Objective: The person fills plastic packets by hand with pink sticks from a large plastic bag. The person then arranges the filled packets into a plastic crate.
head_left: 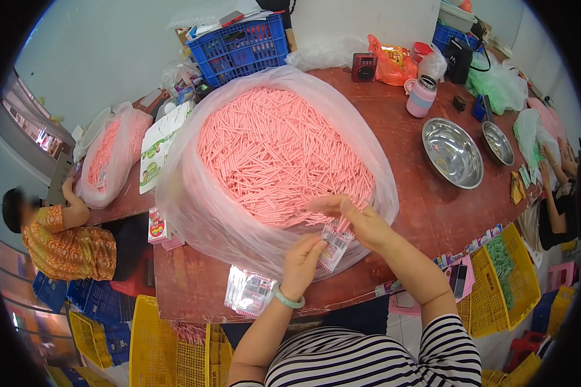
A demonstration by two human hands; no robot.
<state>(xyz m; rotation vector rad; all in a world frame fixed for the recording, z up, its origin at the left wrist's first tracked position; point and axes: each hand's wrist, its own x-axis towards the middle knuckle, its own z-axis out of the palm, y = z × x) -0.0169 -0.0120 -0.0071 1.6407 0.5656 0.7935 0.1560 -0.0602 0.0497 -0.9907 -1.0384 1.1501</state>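
Observation:
A large clear plastic bag (181, 200) lies spread open on the table, heaped with thin pink sticks (277, 148). At its near edge my left hand (300, 261), with a pale green bangle on the wrist, pinches a small printed plastic packet (333, 253). My right hand (365, 226) is at the packet's upper end, its fingers closed around a few pink sticks that meet the packet's mouth. How far the sticks are inside is hard to see. Left of my left wrist, a stack of similar flat packets (248, 290) lies by the table edge.
The red-brown table (400, 129) also carries a steel bowl (452, 155), a smaller pan (497, 143), a pink flask (421, 97) and a blue crate (239, 51). Yellow crates (150, 342) stand below. People sit at both sides; the left one (71, 238) is beside another stick-filled bag (106, 158).

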